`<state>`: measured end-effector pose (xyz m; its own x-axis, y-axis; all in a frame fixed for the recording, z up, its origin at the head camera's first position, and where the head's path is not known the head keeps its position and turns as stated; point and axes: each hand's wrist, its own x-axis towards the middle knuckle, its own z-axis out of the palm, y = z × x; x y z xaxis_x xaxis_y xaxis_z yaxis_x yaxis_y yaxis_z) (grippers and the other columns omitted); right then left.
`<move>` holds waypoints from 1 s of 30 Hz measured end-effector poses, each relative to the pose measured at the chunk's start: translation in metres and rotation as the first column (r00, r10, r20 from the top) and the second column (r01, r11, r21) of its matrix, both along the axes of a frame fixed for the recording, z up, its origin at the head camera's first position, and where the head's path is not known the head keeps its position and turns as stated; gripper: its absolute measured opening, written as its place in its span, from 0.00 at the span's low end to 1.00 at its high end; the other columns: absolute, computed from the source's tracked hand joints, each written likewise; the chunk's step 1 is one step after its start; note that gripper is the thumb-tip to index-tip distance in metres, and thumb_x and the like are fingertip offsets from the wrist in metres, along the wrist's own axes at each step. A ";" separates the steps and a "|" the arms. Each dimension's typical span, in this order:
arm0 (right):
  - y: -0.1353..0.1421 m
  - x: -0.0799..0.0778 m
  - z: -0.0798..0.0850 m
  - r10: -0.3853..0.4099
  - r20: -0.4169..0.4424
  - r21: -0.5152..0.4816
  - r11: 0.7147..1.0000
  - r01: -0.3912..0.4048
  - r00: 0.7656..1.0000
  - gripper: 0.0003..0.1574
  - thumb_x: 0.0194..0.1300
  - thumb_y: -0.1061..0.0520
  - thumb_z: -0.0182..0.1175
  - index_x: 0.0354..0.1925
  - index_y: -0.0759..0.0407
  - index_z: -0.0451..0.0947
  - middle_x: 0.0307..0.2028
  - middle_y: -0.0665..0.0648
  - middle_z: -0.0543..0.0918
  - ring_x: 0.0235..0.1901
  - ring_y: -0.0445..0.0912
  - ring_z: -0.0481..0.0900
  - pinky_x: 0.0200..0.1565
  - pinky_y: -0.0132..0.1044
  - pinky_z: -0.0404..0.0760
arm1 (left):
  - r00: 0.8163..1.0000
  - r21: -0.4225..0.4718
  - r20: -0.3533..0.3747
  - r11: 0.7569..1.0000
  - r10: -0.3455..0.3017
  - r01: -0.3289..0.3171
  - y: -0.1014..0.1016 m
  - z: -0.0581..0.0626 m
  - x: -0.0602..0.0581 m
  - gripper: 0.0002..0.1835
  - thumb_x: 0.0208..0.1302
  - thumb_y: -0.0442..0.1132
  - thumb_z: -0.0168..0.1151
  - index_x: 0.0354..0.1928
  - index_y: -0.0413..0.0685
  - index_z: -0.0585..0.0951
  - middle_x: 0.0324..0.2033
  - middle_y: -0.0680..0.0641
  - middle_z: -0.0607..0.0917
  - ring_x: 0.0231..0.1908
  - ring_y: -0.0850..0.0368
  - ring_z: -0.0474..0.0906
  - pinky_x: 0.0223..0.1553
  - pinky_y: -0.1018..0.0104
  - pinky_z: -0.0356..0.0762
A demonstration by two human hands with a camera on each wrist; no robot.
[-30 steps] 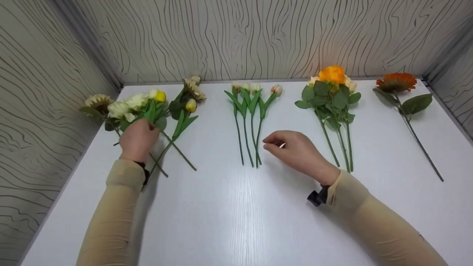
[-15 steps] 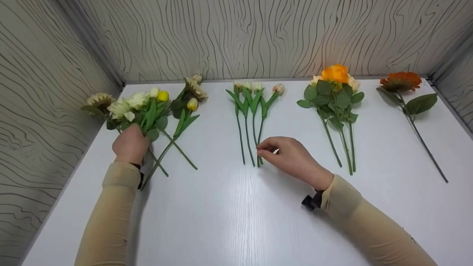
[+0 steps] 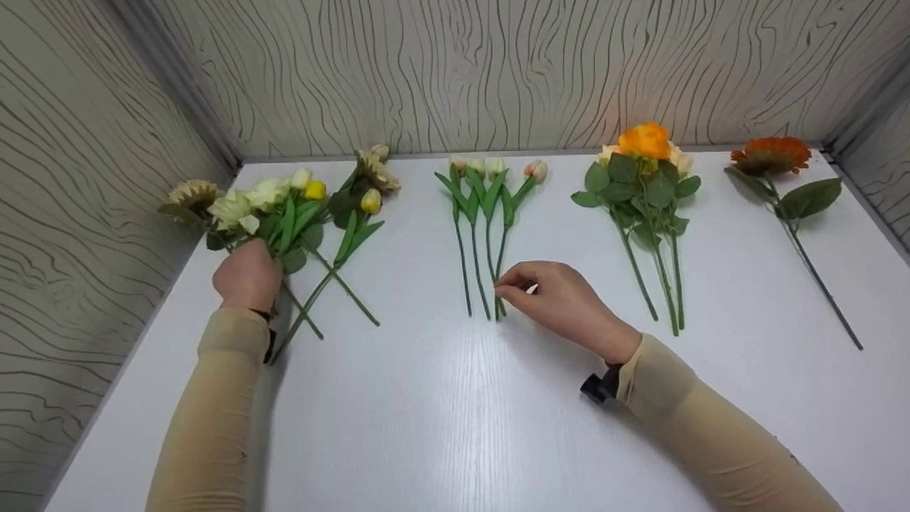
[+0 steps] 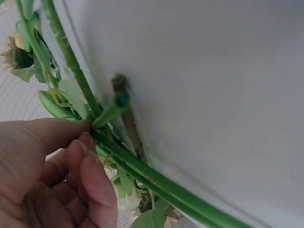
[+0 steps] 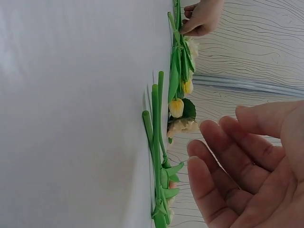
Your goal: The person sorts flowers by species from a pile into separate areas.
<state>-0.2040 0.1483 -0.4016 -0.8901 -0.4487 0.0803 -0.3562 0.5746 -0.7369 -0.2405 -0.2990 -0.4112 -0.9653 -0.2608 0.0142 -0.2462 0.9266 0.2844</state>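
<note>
At the left of the table, my left hand (image 3: 247,276) is at a bunch of flowers, below white blooms (image 3: 249,201) and a yellow tulip (image 3: 315,190). In the left wrist view its thumb and fingers pinch a green tulip stem (image 4: 111,111), whose cut end faces the camera. Other stems (image 4: 175,194) cross close by. My right hand (image 3: 561,302) hovers beside the lower stems of several pale tulips (image 3: 488,206) in the middle. In the right wrist view its fingers are loosely bent, the thumb is apart, and nothing is held.
Another yellow tulip (image 3: 370,202) and a beige flower (image 3: 377,171) lie right of the left bunch. Orange and peach roses (image 3: 643,141) lie right of centre, a rust-orange flower (image 3: 771,156) at far right. A patterned wall (image 3: 455,78) stands behind the white table (image 3: 426,427).
Over the last second my left hand drew slightly left and down within the bunch. The right hand shifted left and down to the pale tulip stems, then stayed nearly still.
</note>
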 end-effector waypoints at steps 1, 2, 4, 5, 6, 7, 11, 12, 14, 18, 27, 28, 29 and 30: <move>0.000 0.000 0.000 -0.001 0.003 0.001 1.000 0.001 1.000 0.12 0.74 0.48 0.64 0.47 0.51 0.88 0.40 0.43 0.87 0.42 0.41 0.82 0.45 0.43 0.81 | 1.000 0.007 0.004 1.000 -0.004 0.003 0.000 0.001 -0.001 0.12 0.70 0.33 0.51 0.29 0.35 0.78 0.27 0.33 0.82 0.28 0.36 0.80 0.24 0.46 0.75; 0.001 0.000 0.000 -0.001 0.006 0.001 1.000 0.001 1.000 0.12 0.74 0.48 0.64 0.47 0.51 0.88 0.40 0.43 0.87 0.42 0.41 0.82 0.45 0.43 0.81 | 1.000 0.019 0.009 1.000 -0.006 0.006 -0.001 0.002 -0.001 0.12 0.69 0.33 0.52 0.27 0.37 0.77 0.25 0.35 0.81 0.26 0.39 0.79 0.22 0.49 0.73; 0.001 -0.001 -0.001 -0.002 0.004 0.003 1.000 0.002 1.000 0.12 0.74 0.48 0.64 0.48 0.51 0.88 0.40 0.43 0.86 0.42 0.41 0.82 0.46 0.43 0.81 | 1.000 0.060 0.014 0.998 -0.016 0.015 -0.001 0.005 -0.003 0.15 0.68 0.33 0.52 0.21 0.42 0.73 0.18 0.41 0.76 0.21 0.45 0.75 0.19 0.54 0.69; 0.002 -0.001 -0.001 -0.004 0.003 0.003 1.000 0.004 1.000 0.12 0.74 0.48 0.63 0.47 0.51 0.88 0.40 0.43 0.86 0.42 0.41 0.82 0.46 0.43 0.81 | 1.000 0.086 0.010 0.996 -0.022 0.021 -0.001 0.006 -0.003 0.17 0.67 0.33 0.52 0.18 0.44 0.71 0.15 0.45 0.73 0.19 0.48 0.72 0.18 0.57 0.67; 0.002 -0.001 0.000 -0.007 0.003 0.004 1.000 0.007 1.000 0.12 0.74 0.48 0.63 0.47 0.51 0.88 0.40 0.43 0.86 0.42 0.41 0.82 0.46 0.43 0.81 | 1.000 0.112 0.003 0.993 -0.029 0.029 0.000 0.008 -0.003 0.18 0.67 0.33 0.52 0.16 0.47 0.68 0.13 0.48 0.69 0.17 0.51 0.69 0.18 0.58 0.65; 0.003 -0.001 0.000 -0.010 0.004 0.005 1.000 0.010 1.000 0.12 0.74 0.48 0.63 0.47 0.51 0.88 0.40 0.43 0.86 0.42 0.41 0.82 0.46 0.43 0.81 | 0.999 0.139 -0.007 0.990 -0.037 0.038 0.001 0.011 -0.003 0.20 0.67 0.33 0.52 0.15 0.49 0.66 0.12 0.50 0.66 0.16 0.53 0.65 0.17 0.60 0.63; 0.006 -0.002 0.000 -0.026 0.006 0.009 1.000 0.026 1.000 0.12 0.74 0.48 0.63 0.47 0.49 0.88 0.41 0.43 0.86 0.42 0.42 0.82 0.44 0.43 0.81 | 0.995 0.290 -0.057 0.953 -0.077 0.090 0.010 0.025 0.000 0.20 0.70 0.37 0.54 0.17 0.46 0.71 0.12 0.50 0.67 0.15 0.55 0.63 0.21 0.60 0.64; 0.007 -0.002 0.001 -0.030 0.010 0.009 1.000 0.030 0.999 0.12 0.74 0.47 0.63 0.47 0.49 0.88 0.41 0.44 0.87 0.42 0.42 0.82 0.44 0.43 0.81 | 0.994 0.342 -0.059 0.934 -0.091 0.106 0.014 0.029 0.000 0.18 0.72 0.39 0.55 0.21 0.43 0.76 0.15 0.49 0.72 0.17 0.55 0.67 0.23 0.59 0.69; 0.009 -0.003 0.001 -0.036 0.013 0.006 0.999 0.036 0.999 0.12 0.74 0.48 0.63 0.48 0.49 0.88 0.42 0.44 0.87 0.42 0.43 0.82 0.43 0.43 0.81 | 0.991 0.471 -0.049 0.872 -0.124 0.132 0.028 0.038 0.000 0.16 0.75 0.44 0.57 0.36 0.37 0.82 0.27 0.43 0.81 0.24 0.53 0.76 0.32 0.57 0.79; 0.013 -0.004 0.003 -0.054 0.031 -0.014 0.998 0.055 0.998 0.12 0.74 0.49 0.64 0.48 0.50 0.88 0.42 0.45 0.87 0.42 0.44 0.82 0.40 0.44 0.80 | 0.979 0.727 -0.020 0.669 -0.202 0.153 0.074 0.049 -0.006 0.22 0.75 0.48 0.61 0.58 0.35 0.80 0.51 0.36 0.81 0.42 0.48 0.84 0.49 0.55 0.84; 0.018 -0.009 0.009 -0.062 0.160 -0.203 0.975 0.094 0.985 0.15 0.73 0.45 0.64 0.50 0.52 0.87 0.40 0.58 0.87 0.41 0.58 0.82 0.39 0.47 0.82 | 0.940 0.938 -0.114 0.278 -0.322 0.209 0.213 0.040 -0.013 0.15 0.71 0.43 0.68 0.50 0.40 0.82 0.47 0.37 0.82 0.41 0.47 0.84 0.47 0.58 0.85; 0.018 -0.010 0.010 -0.059 0.175 -0.226 0.969 0.099 0.983 0.16 0.73 0.45 0.64 0.50 0.52 0.86 0.41 0.58 0.86 0.41 0.60 0.82 0.40 0.49 0.83 | 0.937 0.943 -0.132 0.251 -0.323 0.219 0.225 0.040 -0.013 0.14 0.71 0.43 0.67 0.50 0.40 0.82 0.46 0.38 0.82 0.40 0.48 0.84 0.47 0.58 0.85; 0.018 -0.011 0.010 -0.057 0.185 -0.247 0.964 0.103 0.981 0.17 0.73 0.44 0.64 0.51 0.52 0.86 0.41 0.59 0.86 0.42 0.60 0.82 0.41 0.50 0.83 | 0.934 0.946 -0.154 0.225 -0.321 0.233 0.234 0.039 -0.013 0.14 0.71 0.43 0.67 0.50 0.41 0.82 0.45 0.38 0.82 0.40 0.48 0.84 0.47 0.58 0.85; 0.018 -0.012 0.010 -0.058 0.194 -0.265 0.958 0.109 0.979 0.17 0.73 0.44 0.64 0.51 0.53 0.86 0.41 0.59 0.86 0.42 0.60 0.82 0.42 0.50 0.84 | 0.931 0.947 -0.178 0.202 -0.319 0.250 0.243 0.038 -0.013 0.14 0.72 0.43 0.67 0.50 0.41 0.82 0.44 0.39 0.82 0.39 0.49 0.84 0.47 0.58 0.85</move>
<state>-0.2156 0.1665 -0.3916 -0.9342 -0.3559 0.0220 -0.1603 0.3639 -0.9176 -0.2539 -0.0563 -0.3727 -0.9676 0.2421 -0.0715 -0.0731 0.0022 0.9973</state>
